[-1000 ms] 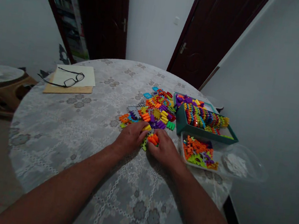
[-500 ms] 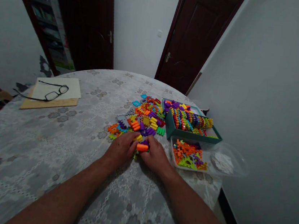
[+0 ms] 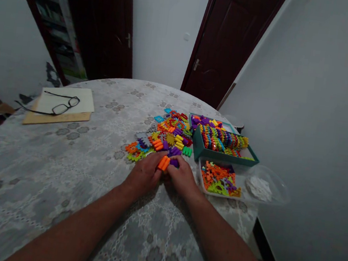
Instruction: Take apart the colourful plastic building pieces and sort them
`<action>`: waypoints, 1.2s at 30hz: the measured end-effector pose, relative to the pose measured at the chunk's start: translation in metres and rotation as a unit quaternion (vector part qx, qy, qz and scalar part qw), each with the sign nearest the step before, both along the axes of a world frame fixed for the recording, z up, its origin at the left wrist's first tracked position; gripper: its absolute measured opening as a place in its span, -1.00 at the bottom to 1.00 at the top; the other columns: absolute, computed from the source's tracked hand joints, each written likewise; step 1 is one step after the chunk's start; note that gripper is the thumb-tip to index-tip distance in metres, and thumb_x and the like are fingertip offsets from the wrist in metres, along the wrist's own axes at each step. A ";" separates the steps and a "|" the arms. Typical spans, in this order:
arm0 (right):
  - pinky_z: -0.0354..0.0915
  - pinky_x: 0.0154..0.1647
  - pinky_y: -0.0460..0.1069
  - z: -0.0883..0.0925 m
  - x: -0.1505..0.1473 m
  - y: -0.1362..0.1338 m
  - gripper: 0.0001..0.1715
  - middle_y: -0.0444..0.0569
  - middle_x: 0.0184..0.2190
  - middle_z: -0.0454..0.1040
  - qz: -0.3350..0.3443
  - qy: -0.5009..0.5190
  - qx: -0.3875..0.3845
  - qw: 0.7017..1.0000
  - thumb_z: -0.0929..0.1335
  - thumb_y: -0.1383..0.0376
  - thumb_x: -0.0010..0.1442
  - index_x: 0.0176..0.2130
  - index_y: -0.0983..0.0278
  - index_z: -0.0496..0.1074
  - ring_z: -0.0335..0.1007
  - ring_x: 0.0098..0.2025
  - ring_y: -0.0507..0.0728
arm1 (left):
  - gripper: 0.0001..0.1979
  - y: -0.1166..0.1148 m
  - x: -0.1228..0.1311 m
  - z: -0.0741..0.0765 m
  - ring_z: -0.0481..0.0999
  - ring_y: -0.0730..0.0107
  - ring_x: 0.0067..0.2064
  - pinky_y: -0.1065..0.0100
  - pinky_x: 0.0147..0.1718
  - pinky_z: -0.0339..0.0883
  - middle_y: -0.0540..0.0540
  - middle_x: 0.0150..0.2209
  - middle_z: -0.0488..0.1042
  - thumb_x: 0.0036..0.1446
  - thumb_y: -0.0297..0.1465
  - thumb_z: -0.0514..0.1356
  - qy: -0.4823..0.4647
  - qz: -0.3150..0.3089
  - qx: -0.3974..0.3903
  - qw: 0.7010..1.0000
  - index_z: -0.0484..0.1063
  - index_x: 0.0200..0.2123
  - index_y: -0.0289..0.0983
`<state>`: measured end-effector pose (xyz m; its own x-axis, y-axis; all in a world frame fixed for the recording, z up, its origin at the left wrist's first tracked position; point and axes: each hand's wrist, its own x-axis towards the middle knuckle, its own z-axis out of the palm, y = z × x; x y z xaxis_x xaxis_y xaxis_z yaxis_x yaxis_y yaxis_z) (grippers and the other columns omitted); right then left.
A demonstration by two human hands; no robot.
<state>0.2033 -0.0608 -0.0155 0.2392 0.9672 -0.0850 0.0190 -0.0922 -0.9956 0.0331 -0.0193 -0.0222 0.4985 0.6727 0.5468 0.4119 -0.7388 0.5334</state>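
Observation:
My left hand (image 3: 146,171) and my right hand (image 3: 182,175) meet at the near edge of a heap of toy pieces. Between them is an orange ridged plastic block (image 3: 164,163), with fingers of both hands closed on it. A purple block (image 3: 174,163) shows by my right fingers; whether it is joined to the orange one I cannot tell. Just beyond the hands lie an orange block (image 3: 157,145), a yellow block (image 3: 179,142), a green block (image 3: 187,151) and several colourful plastic gears (image 3: 143,137).
Right of the heap stands a green box (image 3: 221,156) of stacked gears. Nearer is a clear plastic tub (image 3: 200,184) with orange, purple and lime pieces, beside a transparent lid (image 3: 278,194). Black glasses (image 3: 60,109) rest on paper at the left. A patterned cloth (image 3: 101,151) covers the round table.
The orange block has turned from lying crosswise to more upright between my fingers. A yellow block seen by my left fingers is now out of sight. The view has shifted slightly.

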 end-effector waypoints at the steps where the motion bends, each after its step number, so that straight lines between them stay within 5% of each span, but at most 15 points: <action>1: 0.35 -0.55 -0.07 0.000 -0.002 0.000 -0.64 -0.18 -0.51 0.49 -0.002 0.034 -0.021 0.999 0.45 0.20 0.05 -0.11 0.18 0.49 0.43 -0.52 0.12 | -0.46 -0.001 0.000 0.001 0.58 0.08 0.26 0.02 0.32 0.45 -0.27 0.22 0.59 0.29 -0.52 0.13 0.000 0.003 -0.007 1.000 0.43 0.32 -0.25; 12: 0.41 -0.59 -0.12 0.008 -0.014 -0.003 -0.54 -0.18 -0.49 0.51 0.033 0.213 -0.025 0.976 0.56 0.04 -0.01 -0.21 0.22 0.47 0.43 -0.55 0.03 | -0.41 0.003 0.002 -0.003 0.55 0.06 0.30 -0.01 0.35 0.41 -0.29 0.28 0.56 0.25 -0.51 0.15 -0.004 0.018 -0.052 0.998 0.40 0.35 -0.26; 16: 0.37 -0.63 -0.14 0.004 -0.016 -0.003 -0.40 -0.18 -0.47 0.50 0.047 0.189 -0.012 0.981 0.57 -0.15 0.08 -0.17 0.22 0.46 0.41 -0.55 0.01 | -0.43 0.003 0.000 -0.006 0.54 0.04 0.30 -0.04 0.34 0.41 -0.32 0.26 0.56 0.31 -0.50 0.12 -0.008 0.007 -0.036 0.999 0.37 0.38 -0.29; 22: 0.26 -0.68 -0.11 0.003 -0.016 -0.004 -0.30 -0.20 -0.43 0.51 0.057 0.125 -0.017 0.990 0.59 -0.16 0.11 0.04 0.16 0.45 0.34 -0.58 0.04 | -0.29 -0.001 0.001 -0.013 0.55 0.04 0.31 -0.05 0.32 0.45 -0.31 0.33 0.52 0.32 -0.55 0.10 -0.002 -0.023 -0.012 1.000 0.21 0.52 -0.23; 27: 0.46 -0.31 -0.07 0.003 -0.009 -0.003 -0.55 -0.09 -0.18 0.60 -0.003 0.045 0.063 0.997 0.57 0.07 0.16 0.00 0.15 0.56 0.52 -0.23 0.10 | -0.18 -0.015 0.005 -0.005 0.43 0.01 0.43 -0.09 0.40 0.38 -0.31 0.47 0.36 0.35 -0.55 0.07 -0.031 -0.046 0.004 0.998 -0.05 0.62 -0.18; 30: 0.45 -0.33 -0.07 0.001 -0.006 -0.002 -0.57 -0.09 -0.20 0.58 -0.022 0.058 0.060 0.996 0.57 0.05 0.16 -0.04 0.16 0.54 0.51 -0.24 0.11 | -0.23 -0.017 0.006 0.002 0.36 0.01 0.47 -0.09 0.46 0.30 -0.32 0.46 0.35 0.36 -0.55 0.08 -0.051 -0.053 -0.004 0.997 0.05 0.59 -0.21; 36: 0.36 -0.62 -0.08 0.002 -0.011 -0.004 -0.41 -0.18 -0.38 0.52 0.044 0.128 -0.014 0.991 0.59 -0.02 0.07 -0.05 0.17 0.41 0.43 -0.50 0.08 | -0.36 -0.008 0.004 0.004 0.52 0.02 0.32 -0.09 0.37 0.39 -0.29 0.32 0.50 0.33 -0.51 0.11 -0.072 -0.033 -0.133 0.988 0.30 0.45 -0.23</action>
<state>0.1921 -0.0646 -0.0138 0.1218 0.9799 -0.1582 -0.2244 -0.1281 -0.9661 0.0370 -0.0273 -0.0184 0.4761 0.7710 0.4229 0.2736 -0.5869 0.7620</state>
